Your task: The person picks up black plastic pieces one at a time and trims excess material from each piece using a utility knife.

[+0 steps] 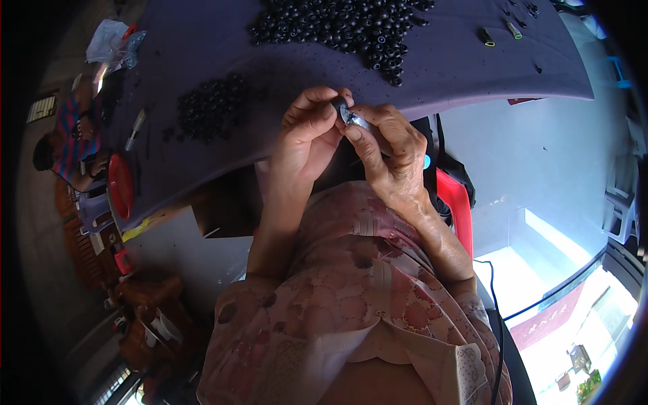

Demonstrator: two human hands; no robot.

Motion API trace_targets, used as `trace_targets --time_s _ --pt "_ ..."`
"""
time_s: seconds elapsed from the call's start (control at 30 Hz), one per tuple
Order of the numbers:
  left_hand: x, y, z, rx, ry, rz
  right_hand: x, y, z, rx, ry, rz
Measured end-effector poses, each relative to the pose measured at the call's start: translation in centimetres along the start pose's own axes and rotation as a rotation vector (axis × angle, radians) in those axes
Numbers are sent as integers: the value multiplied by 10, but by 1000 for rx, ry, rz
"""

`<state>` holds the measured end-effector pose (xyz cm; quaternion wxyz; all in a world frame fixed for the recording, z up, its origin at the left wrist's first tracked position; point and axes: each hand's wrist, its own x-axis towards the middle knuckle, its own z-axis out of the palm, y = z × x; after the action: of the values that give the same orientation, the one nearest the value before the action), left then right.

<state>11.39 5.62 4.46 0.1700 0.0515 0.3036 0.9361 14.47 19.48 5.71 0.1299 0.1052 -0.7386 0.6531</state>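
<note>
Black, the small piece [340,102] is pinched in the left hand [308,131], its grip nearly closed, and is best steadied there while the shiny metal tool [355,119], gripped likewise in the right hand [397,145] just beside, is guided clear of the left thumb [318,125].

Hidden, cropped and unresolved parts, head view.
Black piece [339,103]: mostly covered by the left hand [305,138], full outline not readable. Silvery object [355,120]: rear part hidden within the right hand [398,148]; kind cannot be told. Large heap of black pieces [337,25]: cut off by the top edge. Smaller dark pile [212,108]: shaded, single pieces blur together. Red chair [460,214]: partly hidden behind the right forearm. Co-worker [67,138]: dim, hand detail too small to read.
</note>
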Motion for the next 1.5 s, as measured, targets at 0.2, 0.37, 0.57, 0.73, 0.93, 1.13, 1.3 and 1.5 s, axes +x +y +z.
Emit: trace_targets --time_s 0.2,0.37,0.57,0.73,0.93,1.13,1.3,1.5 --pt "-1 -2 2 10 25 34 2 -1 0 29 -2 32" --pt "-3 -5 1 80 41 150 3 1 1 28 -14 20" --pt "-3 -7 4 158 54 223 3 3 2 28 -30 61" --pt "-4 -7 4 185 59 230 2 1 3 42 -30 85" --pt "-3 -10 2 181 72 231 1 3 7 82 28 96" --pt "-4 -13 5 154 82 238 5 7 12 100 136 33" --pt "1 -14 -3 45 88 156 8 6 5 538 35 298" --pt "-1 -14 -1 29 128 159 18 3 9 440 17 466"
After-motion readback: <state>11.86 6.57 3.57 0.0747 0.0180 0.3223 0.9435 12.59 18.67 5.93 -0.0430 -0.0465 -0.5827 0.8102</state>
